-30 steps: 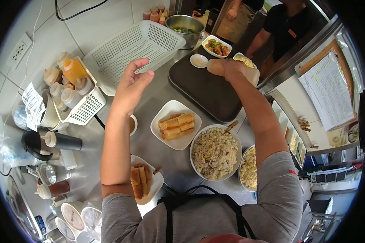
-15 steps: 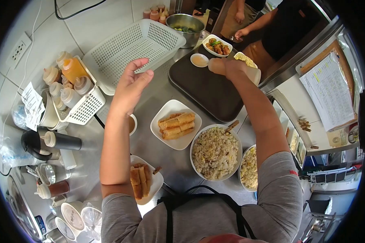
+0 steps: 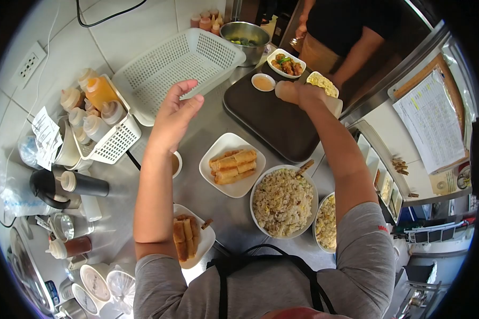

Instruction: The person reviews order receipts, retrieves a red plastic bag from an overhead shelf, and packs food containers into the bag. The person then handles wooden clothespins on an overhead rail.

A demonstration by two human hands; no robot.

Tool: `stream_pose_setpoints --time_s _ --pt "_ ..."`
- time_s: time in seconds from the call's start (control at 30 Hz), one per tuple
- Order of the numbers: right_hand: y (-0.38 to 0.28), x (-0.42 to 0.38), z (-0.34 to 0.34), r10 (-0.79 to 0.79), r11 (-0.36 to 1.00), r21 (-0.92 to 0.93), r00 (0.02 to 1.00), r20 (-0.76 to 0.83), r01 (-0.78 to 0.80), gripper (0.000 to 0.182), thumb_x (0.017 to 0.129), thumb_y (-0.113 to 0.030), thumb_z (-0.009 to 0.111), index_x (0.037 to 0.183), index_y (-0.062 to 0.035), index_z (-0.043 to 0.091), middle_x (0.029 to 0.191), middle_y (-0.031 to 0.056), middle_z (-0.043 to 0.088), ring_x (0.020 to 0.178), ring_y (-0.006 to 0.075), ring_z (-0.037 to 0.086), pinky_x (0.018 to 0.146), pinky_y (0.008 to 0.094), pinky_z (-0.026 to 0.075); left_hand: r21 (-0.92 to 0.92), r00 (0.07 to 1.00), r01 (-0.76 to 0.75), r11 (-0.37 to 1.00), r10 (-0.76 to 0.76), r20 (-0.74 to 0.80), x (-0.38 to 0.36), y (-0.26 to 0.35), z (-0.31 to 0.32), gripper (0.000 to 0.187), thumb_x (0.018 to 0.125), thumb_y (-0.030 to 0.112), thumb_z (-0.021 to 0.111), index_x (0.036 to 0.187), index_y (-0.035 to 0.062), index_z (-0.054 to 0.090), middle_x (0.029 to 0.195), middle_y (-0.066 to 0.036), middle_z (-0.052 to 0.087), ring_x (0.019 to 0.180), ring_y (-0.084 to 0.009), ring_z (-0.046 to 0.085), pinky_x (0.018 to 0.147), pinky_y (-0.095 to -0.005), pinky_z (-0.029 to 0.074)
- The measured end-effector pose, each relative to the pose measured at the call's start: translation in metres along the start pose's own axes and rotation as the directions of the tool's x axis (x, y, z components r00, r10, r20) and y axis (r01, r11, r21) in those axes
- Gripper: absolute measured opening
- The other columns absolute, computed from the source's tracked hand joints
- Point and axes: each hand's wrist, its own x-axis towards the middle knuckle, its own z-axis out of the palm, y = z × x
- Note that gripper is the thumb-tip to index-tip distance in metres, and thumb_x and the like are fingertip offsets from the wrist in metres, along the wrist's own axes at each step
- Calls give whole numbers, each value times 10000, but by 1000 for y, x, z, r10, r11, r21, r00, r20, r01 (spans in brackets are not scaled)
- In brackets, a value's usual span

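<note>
My right hand (image 3: pixel 310 97) is closed round a squeeze bottle (image 3: pixel 287 92) with pale contents, above the dark tray (image 3: pixel 266 119). The bottle's tip points left, near a small dish of pale orange sauce (image 3: pixel 263 82) on the tray. Behind it sits a white dish of glazed fried pieces with green bits (image 3: pixel 287 64). A white dish of yellow fried rice (image 3: pixel 320 81) is just beyond my right hand, partly covered by it. My left hand (image 3: pixel 176 117) hangs in the air before the white basket (image 3: pixel 143 80), thumb and fingers apart, holding nothing.
Nearer me stand a plate of fried rolls (image 3: pixel 233 167), a large bowl of fried rice (image 3: pixel 282 202) and a second plate of rolls (image 3: pixel 189 239). Several sauce bottles (image 3: pixel 96 109) fill a caddy at left. A co-worker (image 3: pixel 340 37) stands across the counter; a steel bowl (image 3: pixel 245 40) is behind.
The squeeze bottle's tip has drawn slightly away from the sauce dish. My left hand barely moves. The co-worker has shifted, one arm now lowered beyond the tray.
</note>
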Motion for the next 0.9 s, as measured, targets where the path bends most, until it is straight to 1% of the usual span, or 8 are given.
stream_pose_setpoints --time_s 0.37,0.5,0.53,0.6,0.67,0.73,0.8,0.9 --pt "13 -25 6 129 949 297 989 -75 -101 648 684 -197 577 1252 -213 265 1094 117 497 959 247 523 785 370 422 30 1000 16 999 -17 21 -4 4 10 414 776 283 552 1108 73 421 1082 -41 415 922 -134 457 747 -269 369" --pt "3 -59 -11 -6 648 696 916 -402 310 754 601 -190 653 1245 -98 270 1083 149 485 1013 259 472 843 307 374 20 996 21 1000 -22 86 -8 7 25 459 772 278 553 1140 70 375 1053 -47 420 907 -118 439 748 -263 360" --pt "-3 -59 -6 -22 498 736 855 -518 459 798 567 -141 679 1246 -86 262 1106 133 467 1053 244 443 881 300 346 8 994 20 1000 -21 106 -9 8 30 482 769 277 556 1155 69 356 1047 -50 421 903 -114 435 747 -260 358" --pt "-28 -92 -30 -10 413 710 782 -623 570 785 560 -111 680 1227 -39 274 1124 127 448 1067 227 425 899 289 326 -33 998 -8 999 10 57 -14 15 43 576 738 202 594 1193 41 280 1047 -83 417 925 -134 433 785 -268 371" --pt "-55 -125 -49 -34 289 686 723 -690 668 797 577 -186 693 1236 -58 263 1154 169 418 1068 267 423 877 321 357 -88 990 -140 986 140 -7 -20 21 53 651 711 145 621 1216 27 227 1058 -104 414 957 -155 429 815 -282 377" --pt "-79 -166 -75 -95 241 737 771 -630 632 778 568 -163 683 1230 -100 279 1108 171 441 1024 297 444 848 346 378 -151 935 -355 923 346 -84 -28 23 60 698 687 104 636 1226 25 199 1078 -112 412 999 -176 425 838 -303 375" --pt "-102 -195 -89 -64 144 680 693 -718 719 788 567 -190 676 1227 -60 267 1089 179 450 995 308 456 836 360 385 -145 897 -399 906 353 -265 -48 39 56 711 656 49 643 1220 31 209 1104 -117 406 1027 -191 421 842 -318 383" --pt "-129 -227 -96 -96 -23 677 672 -734 736 758 589 -218 666 1220 -54 280 1124 199 416 994 336 451 825 376 391 139 775 -516 845 529 -345 -73 50 28 658 658 3 616 1205 75 258 1105 -108 412 982 -218 455 826 -327 403"
